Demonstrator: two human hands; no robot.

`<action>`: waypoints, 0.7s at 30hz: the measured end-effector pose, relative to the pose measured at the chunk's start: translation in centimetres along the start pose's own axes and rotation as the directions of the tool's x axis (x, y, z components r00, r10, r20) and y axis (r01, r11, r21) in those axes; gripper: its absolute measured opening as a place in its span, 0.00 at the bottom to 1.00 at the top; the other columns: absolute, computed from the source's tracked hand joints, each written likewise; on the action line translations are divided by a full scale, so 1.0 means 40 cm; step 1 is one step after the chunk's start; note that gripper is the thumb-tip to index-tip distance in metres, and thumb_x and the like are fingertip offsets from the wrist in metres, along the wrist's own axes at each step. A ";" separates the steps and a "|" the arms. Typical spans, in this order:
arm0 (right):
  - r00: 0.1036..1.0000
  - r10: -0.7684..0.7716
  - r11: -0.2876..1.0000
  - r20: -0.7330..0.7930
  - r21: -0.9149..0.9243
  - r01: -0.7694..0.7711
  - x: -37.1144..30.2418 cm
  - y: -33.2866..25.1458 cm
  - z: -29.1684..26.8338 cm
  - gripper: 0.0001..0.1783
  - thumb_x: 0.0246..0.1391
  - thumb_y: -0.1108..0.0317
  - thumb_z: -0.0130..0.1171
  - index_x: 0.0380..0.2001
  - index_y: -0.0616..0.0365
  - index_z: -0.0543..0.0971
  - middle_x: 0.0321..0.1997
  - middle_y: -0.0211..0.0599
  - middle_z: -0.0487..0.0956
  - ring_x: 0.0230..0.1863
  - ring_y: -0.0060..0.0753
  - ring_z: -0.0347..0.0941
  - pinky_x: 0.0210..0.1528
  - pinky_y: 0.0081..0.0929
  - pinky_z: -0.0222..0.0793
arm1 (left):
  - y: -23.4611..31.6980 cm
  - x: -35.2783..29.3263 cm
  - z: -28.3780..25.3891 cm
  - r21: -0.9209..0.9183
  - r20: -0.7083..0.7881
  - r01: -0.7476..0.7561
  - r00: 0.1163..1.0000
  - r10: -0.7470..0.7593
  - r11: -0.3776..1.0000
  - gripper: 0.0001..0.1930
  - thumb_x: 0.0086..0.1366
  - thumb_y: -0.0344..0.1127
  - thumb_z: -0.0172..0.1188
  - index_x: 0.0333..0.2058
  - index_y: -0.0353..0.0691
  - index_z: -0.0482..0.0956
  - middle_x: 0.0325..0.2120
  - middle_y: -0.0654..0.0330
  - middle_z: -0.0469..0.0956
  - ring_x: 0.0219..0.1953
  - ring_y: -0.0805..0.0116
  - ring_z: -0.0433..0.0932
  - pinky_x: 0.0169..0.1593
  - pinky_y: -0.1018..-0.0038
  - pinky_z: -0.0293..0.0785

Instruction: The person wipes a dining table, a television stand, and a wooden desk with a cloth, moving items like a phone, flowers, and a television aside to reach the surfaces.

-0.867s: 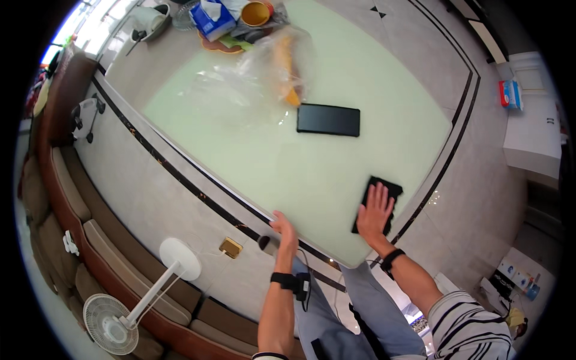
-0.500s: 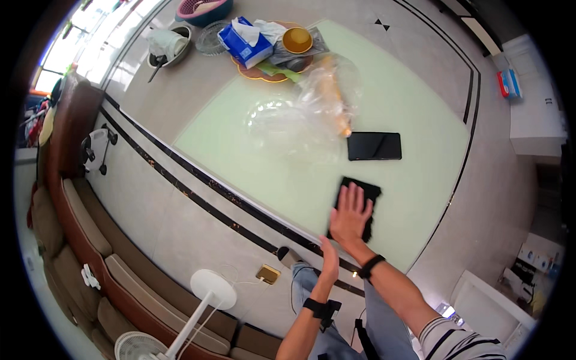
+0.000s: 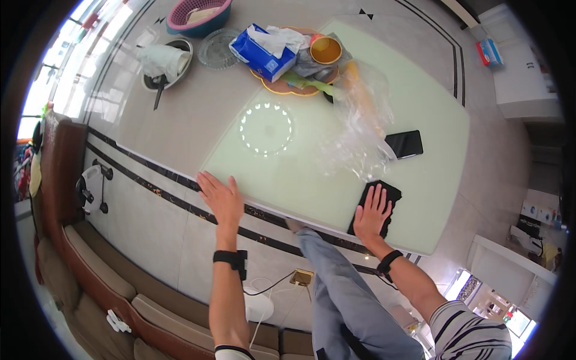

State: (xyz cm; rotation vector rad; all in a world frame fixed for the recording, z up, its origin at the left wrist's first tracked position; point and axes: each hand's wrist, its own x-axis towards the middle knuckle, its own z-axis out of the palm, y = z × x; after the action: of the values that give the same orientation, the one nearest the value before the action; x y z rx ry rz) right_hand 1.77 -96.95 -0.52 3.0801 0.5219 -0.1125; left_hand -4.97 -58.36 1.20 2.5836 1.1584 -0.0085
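Observation:
My right hand (image 3: 372,217) lies flat on a folded black cloth (image 3: 393,193), its fingers slightly spread, near the front right edge of the pale green glass table (image 3: 294,186). My left hand (image 3: 221,201) holds nothing. Its fingers are stretched out at the table's front edge, further left; whether it touches the edge I cannot tell. Beyond the black cloth lies a dark smartphone (image 3: 409,143). A crumpled clear plastic bag (image 3: 363,147) with something long and yellowish in it reaches from the back of the table to the phone's left side and close to the cloth.
At the back are a blue tissue pack (image 3: 261,54), a yellow cup (image 3: 326,50) on a scalloped tray (image 3: 288,89), a glass dish (image 3: 215,49), a bowl (image 3: 187,63) with a white cloth and a pink basket (image 3: 192,15). A brown sofa (image 3: 108,264) stands at left.
My left hand has moved away to the left, from beside the right one to further along the table edge. The right hand stays on the black cloth. The bag now reaches the phone's left end.

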 end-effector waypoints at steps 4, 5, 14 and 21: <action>0.941 0.088 0.996 0.327 -0.010 -0.090 0.163 -0.289 -0.038 0.37 0.60 0.53 0.46 0.67 0.66 0.62 0.74 0.55 0.56 0.75 0.60 0.44 0.72 0.67 0.30 | -0.114 0.144 -0.013 0.042 0.073 -0.059 0.996 0.056 0.997 0.41 0.74 0.51 0.41 0.69 0.21 0.40 0.71 0.34 0.37 0.75 0.41 0.35 0.73 0.47 0.34; 1.000 0.003 0.976 -0.007 0.218 -0.002 0.214 -0.326 -0.012 0.39 0.60 0.52 0.47 0.69 0.66 0.59 0.75 0.55 0.54 0.75 0.61 0.44 0.72 0.68 0.31 | -0.105 0.166 -0.012 -0.028 0.153 -0.062 0.986 0.066 0.998 0.42 0.74 0.52 0.40 0.68 0.20 0.37 0.72 0.35 0.34 0.75 0.43 0.30 0.73 0.48 0.29; 0.988 0.138 0.985 -0.064 0.111 -0.131 0.610 -0.642 -0.037 0.38 0.64 0.53 0.43 0.73 0.57 0.52 0.77 0.45 0.50 0.77 0.52 0.41 0.72 0.65 0.32 | -0.137 0.156 0.039 -0.118 0.247 -0.086 0.962 0.113 0.989 0.47 0.74 0.61 0.34 0.68 0.21 0.29 0.71 0.33 0.25 0.73 0.36 0.20 0.70 0.40 0.22; 0.993 0.072 0.991 -0.095 0.122 -0.060 0.664 -0.870 -0.034 0.37 0.63 0.51 0.43 0.72 0.53 0.57 0.78 0.42 0.50 0.78 0.48 0.41 0.72 0.64 0.32 | -0.146 0.170 0.009 -0.180 0.322 -0.067 0.939 0.123 0.981 0.48 0.74 0.62 0.34 0.68 0.21 0.27 0.71 0.33 0.23 0.72 0.34 0.18 0.69 0.39 0.20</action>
State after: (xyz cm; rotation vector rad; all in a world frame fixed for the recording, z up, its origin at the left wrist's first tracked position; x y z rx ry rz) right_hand 15.40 -55.32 -1.24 3.2289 0.4311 0.0109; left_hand -4.61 -49.88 -1.63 2.3700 0.8708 -0.3014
